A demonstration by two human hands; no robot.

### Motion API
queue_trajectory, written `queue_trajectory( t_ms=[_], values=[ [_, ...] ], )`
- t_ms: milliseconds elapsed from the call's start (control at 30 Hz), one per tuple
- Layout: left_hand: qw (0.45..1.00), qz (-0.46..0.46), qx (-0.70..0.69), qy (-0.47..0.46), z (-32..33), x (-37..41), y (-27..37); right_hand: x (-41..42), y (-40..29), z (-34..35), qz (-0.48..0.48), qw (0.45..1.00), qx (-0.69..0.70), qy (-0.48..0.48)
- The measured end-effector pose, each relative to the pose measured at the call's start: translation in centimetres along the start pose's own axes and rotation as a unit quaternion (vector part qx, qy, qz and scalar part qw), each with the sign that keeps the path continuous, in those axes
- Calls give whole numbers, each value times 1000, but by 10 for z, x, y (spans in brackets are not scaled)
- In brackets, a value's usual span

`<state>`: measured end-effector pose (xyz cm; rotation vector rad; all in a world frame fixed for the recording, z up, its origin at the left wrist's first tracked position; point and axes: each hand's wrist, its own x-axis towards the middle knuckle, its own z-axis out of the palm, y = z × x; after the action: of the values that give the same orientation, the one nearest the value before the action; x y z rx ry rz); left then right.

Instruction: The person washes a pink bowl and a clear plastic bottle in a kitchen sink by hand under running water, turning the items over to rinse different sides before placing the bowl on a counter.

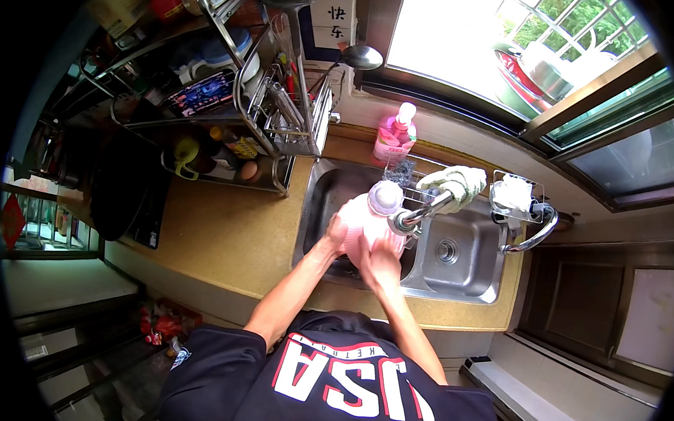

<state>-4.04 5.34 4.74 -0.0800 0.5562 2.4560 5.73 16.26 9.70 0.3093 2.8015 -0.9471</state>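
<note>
A pale pink ribbed vessel [356, 225] is tilted over the left basin of a steel double sink [464, 275]. My left hand [336, 233] grips its left side. My right hand [382, 262] lies against its near right part, fingers bent and partly blurred; whether it grips the vessel or something small is unclear. At the far end of the vessel is a round whitish-lilac piece [385, 197], perhaps a lid or small cup. The chrome faucet [427, 211] reaches close to its right side, with a light cloth [456, 187] draped behind the spout.
A pink pump bottle [395, 135] stands behind the sink, near a dark scouring pad [399, 171] on a wire rack. Left of the sink, a metal shelf [285, 180] holds utensils, bottles and a lit phone [201, 94]. A wire holder [515, 196] hangs at the right.
</note>
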Motion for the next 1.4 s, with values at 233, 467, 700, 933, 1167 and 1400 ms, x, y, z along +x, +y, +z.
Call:
queue_trajectory(
  t_ms=[233,467,700,933,1167,1400],
  values=[
    [999,-26,0,46,-28,-1,-4,-16,-10,-1,-46,995,-84,8],
    [994,-17,62,84,-19,-7,0,-23,-23,-9,-63,994,-81,-25],
    [996,-23,44,79,-33,-4,-13,7,-30,-37,85,975,152,-141],
    [999,-21,5,28,-12,-3,-1,-18,19,2,-3,999,-42,29],
    [993,-41,51,94,-11,-9,-9,10,-15,-35,-30,986,111,-118],
    [999,-38,9,6,4,-8,10,-25,34,-6,-93,994,-53,38]
  ],
)
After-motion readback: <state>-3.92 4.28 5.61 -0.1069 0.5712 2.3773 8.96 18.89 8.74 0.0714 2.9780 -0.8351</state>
